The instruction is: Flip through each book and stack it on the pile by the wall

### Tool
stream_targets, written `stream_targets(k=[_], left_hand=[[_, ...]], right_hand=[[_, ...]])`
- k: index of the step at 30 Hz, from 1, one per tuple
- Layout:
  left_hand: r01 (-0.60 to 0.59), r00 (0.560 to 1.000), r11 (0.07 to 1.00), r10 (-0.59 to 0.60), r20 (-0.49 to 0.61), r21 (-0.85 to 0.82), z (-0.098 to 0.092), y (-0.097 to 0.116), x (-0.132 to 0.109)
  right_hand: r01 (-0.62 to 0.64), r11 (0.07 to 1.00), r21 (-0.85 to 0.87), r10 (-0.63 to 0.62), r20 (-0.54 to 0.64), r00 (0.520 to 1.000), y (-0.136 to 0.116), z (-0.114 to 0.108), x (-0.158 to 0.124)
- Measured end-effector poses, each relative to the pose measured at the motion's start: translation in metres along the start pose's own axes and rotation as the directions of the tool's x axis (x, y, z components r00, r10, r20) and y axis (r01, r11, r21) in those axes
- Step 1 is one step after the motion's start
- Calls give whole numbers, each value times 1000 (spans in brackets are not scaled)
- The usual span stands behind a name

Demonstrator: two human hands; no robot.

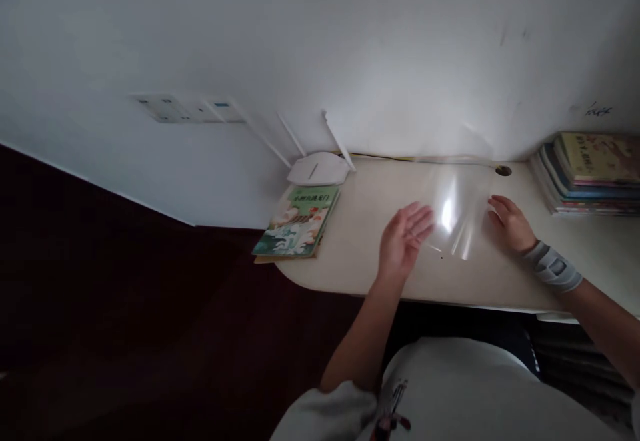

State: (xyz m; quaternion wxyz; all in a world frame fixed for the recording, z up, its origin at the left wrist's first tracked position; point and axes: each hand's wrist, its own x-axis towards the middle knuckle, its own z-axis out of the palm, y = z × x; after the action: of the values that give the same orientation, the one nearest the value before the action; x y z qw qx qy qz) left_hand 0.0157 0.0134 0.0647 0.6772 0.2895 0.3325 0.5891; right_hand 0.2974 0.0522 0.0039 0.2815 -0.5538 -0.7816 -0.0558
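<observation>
A clear plastic sheet (pixel 453 211), shiny and slightly curled, stands or lies over the pale desk (pixel 360 261) between my hands. At its left edge is my left hand (pixel 406 236), fingers spread apart and pointing right; whether it touches the sheet is hard to tell. My right hand (pixel 511 222) is just right of the sheet, its fingers extended toward it with a small gap. Nothing is gripped in either hand. A grey band wraps my right wrist.
A green picture book (pixel 299 222) lies at the desk's left end, in front of a white router (pixel 319 168) with raised antennas. Stacked books (pixel 595 168) stand at the right. A cable hole (pixel 503 170) is near the wall, which carries sockets (pixel 193 109).
</observation>
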Motion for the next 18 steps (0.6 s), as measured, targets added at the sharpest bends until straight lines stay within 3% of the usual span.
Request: stream_targets(k=[2, 5, 7, 9, 10, 11, 12, 13, 15, 16, 18], left_hand=[[17, 977, 987, -50, -208, -157, -15, 2, -1], [26, 910, 985, -94, -404, -170, -43, -8, -4], [11, 887, 1000, -17, -462, -17, -59, -18, -11], [-72, 862, 937, 231, -451, 342, -70, -24, -20], [-118, 840, 812, 389, -378, 572, -74, -25, -24], [-149, 816, 610, 521, -252, 778, -76, -25, -27], [-163, 803, 363, 589, -90, 917, -75, -24, -29], [-171, 811, 118, 580, 72, 978, -74, -24, -29], [-213, 872, -243, 390, 296, 946, -65, -24, -28], [-251, 904, -351, 249, 348, 902, -59, -26, -27], [-317, 936, -470, -17, 351, 824, -47, -33, -25]], right_hand=[[-14, 1000, -2, 14, -24, 1000, -7, -10, -1], [67, 997, -43, -65, 48, 997, -26, -18, -6], [139, 986, -88, -123, 164, 979, -38, -17, -11], [180, 977, -117, -137, 303, 943, -45, -13, -16], [187, 975, -121, -131, 371, 919, -47, -10, -18], [190, 975, -119, -121, 433, 893, -46, -8, -20], [193, 975, -110, -116, 489, 865, -44, -5, -21], [198, 975, -97, -117, 536, 836, -40, -4, -21], [218, 974, -56, -141, 599, 788, -28, -4, -21], [229, 973, -35, -159, 618, 770, -19, -6, -20], [233, 972, -16, -167, 650, 742, 4, -14, -18]])
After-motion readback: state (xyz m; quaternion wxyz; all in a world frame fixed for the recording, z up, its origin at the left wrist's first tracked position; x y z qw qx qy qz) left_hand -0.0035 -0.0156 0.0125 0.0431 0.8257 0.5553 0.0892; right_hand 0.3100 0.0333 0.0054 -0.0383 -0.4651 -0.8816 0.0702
